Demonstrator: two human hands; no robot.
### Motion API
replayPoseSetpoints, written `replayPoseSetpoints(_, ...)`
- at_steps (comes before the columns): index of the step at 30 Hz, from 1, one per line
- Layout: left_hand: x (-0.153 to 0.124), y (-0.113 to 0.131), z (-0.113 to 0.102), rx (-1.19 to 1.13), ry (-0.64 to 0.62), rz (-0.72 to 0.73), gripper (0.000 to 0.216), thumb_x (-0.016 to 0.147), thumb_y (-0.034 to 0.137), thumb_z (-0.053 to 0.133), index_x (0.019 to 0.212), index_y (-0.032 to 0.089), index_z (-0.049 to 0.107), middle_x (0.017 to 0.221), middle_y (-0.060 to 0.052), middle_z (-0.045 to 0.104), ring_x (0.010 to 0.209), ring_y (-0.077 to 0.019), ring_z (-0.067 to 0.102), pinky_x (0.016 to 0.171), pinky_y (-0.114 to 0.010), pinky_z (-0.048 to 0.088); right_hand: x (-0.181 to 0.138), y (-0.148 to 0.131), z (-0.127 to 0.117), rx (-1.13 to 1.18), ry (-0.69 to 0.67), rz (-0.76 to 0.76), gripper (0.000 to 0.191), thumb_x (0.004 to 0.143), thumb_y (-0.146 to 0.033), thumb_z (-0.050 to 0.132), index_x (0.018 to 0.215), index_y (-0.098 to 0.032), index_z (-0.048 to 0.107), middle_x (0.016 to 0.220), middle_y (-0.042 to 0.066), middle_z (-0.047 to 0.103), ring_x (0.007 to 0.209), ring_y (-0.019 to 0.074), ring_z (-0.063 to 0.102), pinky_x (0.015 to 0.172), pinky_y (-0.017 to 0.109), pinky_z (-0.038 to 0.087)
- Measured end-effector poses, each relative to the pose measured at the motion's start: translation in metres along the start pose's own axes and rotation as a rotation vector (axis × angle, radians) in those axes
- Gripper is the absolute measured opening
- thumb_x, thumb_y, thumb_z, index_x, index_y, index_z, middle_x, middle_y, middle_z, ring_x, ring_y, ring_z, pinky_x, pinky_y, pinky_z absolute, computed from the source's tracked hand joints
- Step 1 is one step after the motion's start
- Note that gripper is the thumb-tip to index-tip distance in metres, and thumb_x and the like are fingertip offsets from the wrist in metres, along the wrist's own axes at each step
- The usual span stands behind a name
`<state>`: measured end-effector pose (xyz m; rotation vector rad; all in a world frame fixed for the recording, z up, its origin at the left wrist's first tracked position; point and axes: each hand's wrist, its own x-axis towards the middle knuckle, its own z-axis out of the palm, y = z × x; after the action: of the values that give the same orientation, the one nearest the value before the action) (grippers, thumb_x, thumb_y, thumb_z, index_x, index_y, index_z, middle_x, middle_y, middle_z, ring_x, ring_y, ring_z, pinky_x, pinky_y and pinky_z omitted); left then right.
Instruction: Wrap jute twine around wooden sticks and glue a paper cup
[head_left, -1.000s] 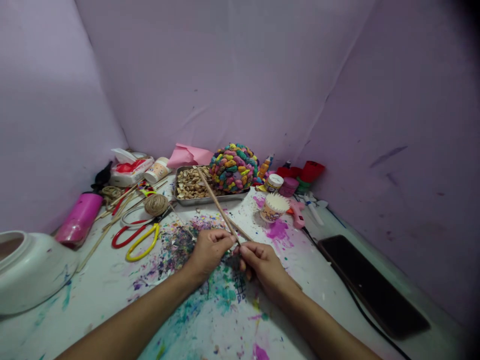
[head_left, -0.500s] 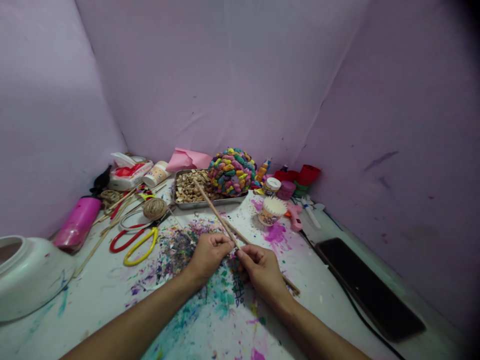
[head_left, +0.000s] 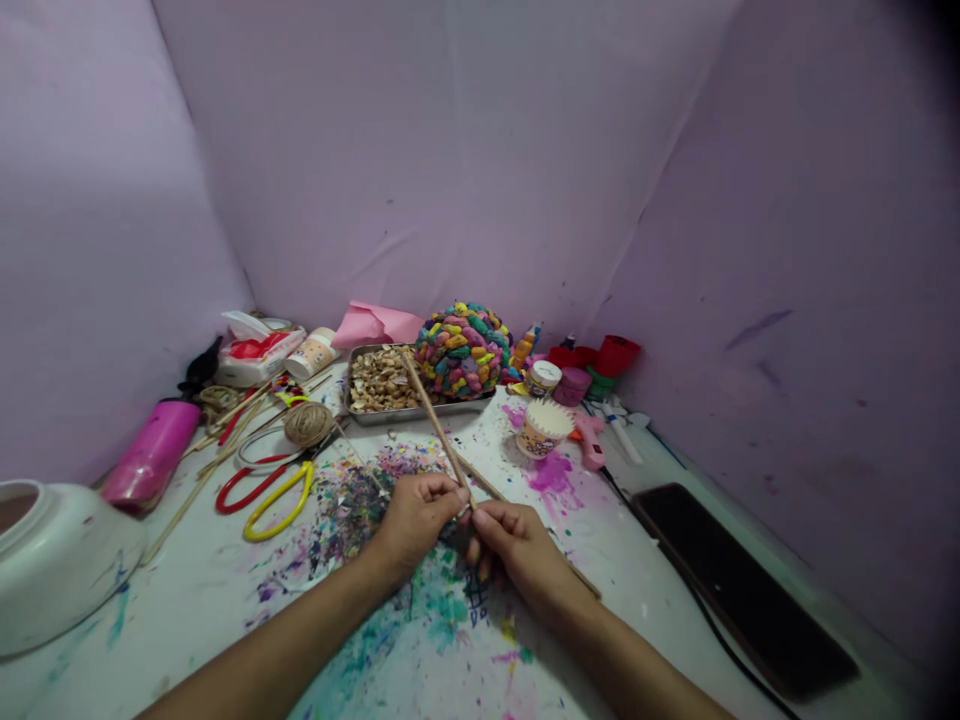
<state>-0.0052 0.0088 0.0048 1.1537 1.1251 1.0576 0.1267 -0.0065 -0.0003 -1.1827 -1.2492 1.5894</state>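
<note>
A thin brown stick (head_left: 437, 425) slants away from me, its far end over the tray and its near end pinched between my two hands. My left hand (head_left: 416, 515) closes thumb and fingertips on it from the left. From the right, my right hand (head_left: 521, 545) pinches the near tip. A second brown stick (head_left: 481, 474) lies on the table, partly covered by my right hand. Left of my hands sits a ball of twine (head_left: 308, 425), and a loose strand (head_left: 364, 462) runs from it toward my left hand. What lies between my fingertips besides the stick is too small to tell.
Red-and-yellow-handled scissors (head_left: 279, 505) lie left, near a white pot (head_left: 67, 570) and a pink bottle (head_left: 154, 450). Behind are a tray of shells (head_left: 420, 412) and a multicoloured ball (head_left: 463, 350). Rightward: a paper cup (head_left: 541, 430), pink glue gun (head_left: 591, 440) and black phone (head_left: 739, 590).
The stick's far end has swung slightly to the right over the tray. Both hands keep their pinch in nearly the same spot, and the whole view has shifted a little.
</note>
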Motion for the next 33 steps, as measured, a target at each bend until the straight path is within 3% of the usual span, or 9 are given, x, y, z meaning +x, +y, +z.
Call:
replayPoseSetpoints(4, 0.002, -0.002, 0.0, -0.021, -0.02, -0.022, 0.021, 0.062, 0.034, 0.058, 0.055, 0.014, 0.054, 0.034, 0.01, 0.032, 0.03, -0.0034, 0.022, 0.034, -0.019, 0.015, 0.001, 0.0, 0.001, 0.013, 0.068, -0.002, 0.033, 0.065, -0.044, 0.06, 0.055, -0.013, 0.055, 0.04, -0.004, 0.051, 0.029, 0.0034, 0.037, 0.028, 0.014, 0.024)
replayPoseSetpoints(14, 0.003, -0.003, 0.001, 0.003, 0.03, -0.043, 0.022, 0.061, 0.033, 0.059, 0.051, 0.014, 0.053, 0.033, 0.008, 0.037, 0.03, -0.0038, 0.025, 0.034, -0.019, 0.015, 0.003, 0.008, 0.007, -0.029, 0.17, -0.026, 0.027, 0.066, -0.039, 0.061, 0.061, -0.013, 0.058, 0.043, -0.004, 0.051, 0.031, 0.0047, 0.041, 0.027, 0.014, 0.029)
replayPoseSetpoints(22, 0.004, -0.004, -0.002, 0.021, 0.033, -0.007, 0.021, 0.064, 0.029, 0.058, 0.05, 0.015, 0.052, 0.035, 0.008, 0.04, 0.032, -0.0046, 0.028, 0.035, -0.019, 0.018, 0.003, 0.002, -0.001, -0.004, -0.001, 0.021, 0.043, 0.061, -0.055, 0.06, 0.064, -0.013, 0.058, 0.048, -0.001, 0.056, 0.034, 0.005, 0.045, 0.032, 0.015, 0.035)
replayPoseSetpoints(27, 0.004, -0.004, -0.001, 0.058, 0.018, 0.03, 0.022, 0.065, 0.029, 0.056, 0.05, 0.014, 0.052, 0.041, 0.005, 0.047, 0.038, -0.0062, 0.035, 0.039, -0.019, 0.024, 0.003, 0.0, -0.003, 0.032, -0.071, 0.045, 0.046, 0.06, -0.057, 0.059, 0.067, -0.012, 0.059, 0.049, 0.0, 0.057, 0.032, 0.0043, 0.043, 0.029, 0.014, 0.03)
replayPoseSetpoints(33, 0.001, -0.002, 0.0, 0.065, -0.021, 0.063, 0.019, 0.064, 0.03, 0.056, 0.056, 0.013, 0.058, 0.045, 0.004, 0.048, 0.041, -0.0069, 0.036, 0.041, -0.019, 0.027, 0.004, 0.002, -0.001, 0.035, 0.0, 0.015, 0.037, 0.062, -0.05, 0.06, 0.057, -0.014, 0.054, 0.041, -0.005, 0.05, 0.03, 0.0029, 0.039, 0.029, 0.013, 0.026)
